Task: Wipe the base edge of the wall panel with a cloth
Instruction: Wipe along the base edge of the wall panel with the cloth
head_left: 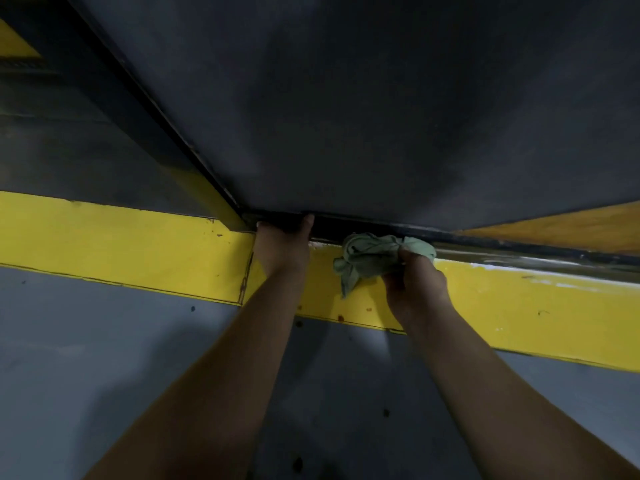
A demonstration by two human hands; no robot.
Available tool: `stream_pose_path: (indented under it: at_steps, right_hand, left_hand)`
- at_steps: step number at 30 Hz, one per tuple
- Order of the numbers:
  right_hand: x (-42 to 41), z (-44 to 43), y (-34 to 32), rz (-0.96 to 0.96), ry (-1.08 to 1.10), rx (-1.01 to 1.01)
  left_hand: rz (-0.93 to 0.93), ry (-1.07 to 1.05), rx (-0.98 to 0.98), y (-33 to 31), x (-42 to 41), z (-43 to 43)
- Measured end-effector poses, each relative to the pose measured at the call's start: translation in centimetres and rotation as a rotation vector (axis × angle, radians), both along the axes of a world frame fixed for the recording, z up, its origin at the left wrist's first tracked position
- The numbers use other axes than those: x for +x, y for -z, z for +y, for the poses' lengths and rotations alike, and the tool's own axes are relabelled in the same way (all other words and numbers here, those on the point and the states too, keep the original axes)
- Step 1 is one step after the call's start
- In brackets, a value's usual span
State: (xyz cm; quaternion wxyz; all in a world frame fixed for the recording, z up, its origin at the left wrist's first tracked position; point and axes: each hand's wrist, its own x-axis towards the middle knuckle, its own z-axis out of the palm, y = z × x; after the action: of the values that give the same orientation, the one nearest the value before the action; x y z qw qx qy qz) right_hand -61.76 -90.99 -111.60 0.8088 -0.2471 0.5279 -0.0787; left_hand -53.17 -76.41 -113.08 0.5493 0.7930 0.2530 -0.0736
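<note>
The left hand (282,244) reaches up to the base edge (363,227) of the wall panel (381,116) and grips it: the fingers curl out of sight behind the black strip, and the thumb lies up against it on the hand's right side. The right hand (414,277) is clenched around a pale green cloth (375,255), with the fingers wrapped over the bunched fabric and the knuckles towards the camera.

The cloth sits at three o'clock from the left hand, near it but not touching. Its upper folds press against the black base edge, and a loose tail hangs down at seven o'clock from the bundle, over the yellow stripe (121,244).

The panel is a dark grey sheet filling the upper half of the view. Its base edge runs from about nine o'clock of the cloth off towards three o'clock, where it shows pale scuffs. The yellow stripe is painted across the grey floor (86,358) just below the edge and carries small dark and reddish spots. Both bare forearms (225,358) stretch in from the six o'clock side.
</note>
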Motion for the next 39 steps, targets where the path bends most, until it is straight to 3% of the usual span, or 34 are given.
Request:
stream_pose_path:
  at_steps: [3, 7, 10, 12, 16, 21, 24, 31, 36, 39]
  right_hand:
    - [-0.5, -0.5, -0.1, -0.001, 0.004, -0.008]
    - [-1.1, -0.6, 0.1, -0.026, -0.045, -0.002]
    - [-0.7, -0.5, 0.0, -0.023, -0.022, -0.003]
    - [-0.4, -0.2, -0.3, -0.003, -0.018, -0.004]
    - [-0.5, -0.1, -2.1, 0.025, 0.000, 0.005]
    - [-1.4, -1.4, -3.1, 0.052, 0.133, 0.000]
    - [-2.2, -2.9, -2.2, 0.085, 0.110, -0.068]
    - [-1.4, -0.6, -1.6, 0.028, -0.043, 0.009]
    - [-2.0, -3.8, -1.9, 0.042, 0.185, 0.125]
    - [-3.3, -7.2, -1.2, 0.092, 0.268, -0.028]
  left_hand:
    - [-0.222, 0.157, 0.390, -0.4, -2.1, 0.6]
    - [-0.722, 0.366, 0.940, 0.2, -2.9, 2.9]
    - [-1.104, 0.506, 1.023, -2.4, -1.9, 1.6]
    - [-1.236, 0.633, 0.999, -5.4, -1.3, -0.7]
    - [-1.175, 0.841, 1.165, -8.5, -0.7, -3.4]
    - [-1.240, 0.800, 1.348, -7.0, 1.8, -2.4]
    - [-1.238, 0.792, 1.352, -6.6, 2.5, -2.7]
    - [-1.212, 0.805, 1.349, -6.5, 2.3, -3.2]
    - [-1.226, 0.791, 1.349, -6.1, 2.5, -3.0]
    - [-1.208, 0.773, 1.374, -6.2, 2.3, -3.2]
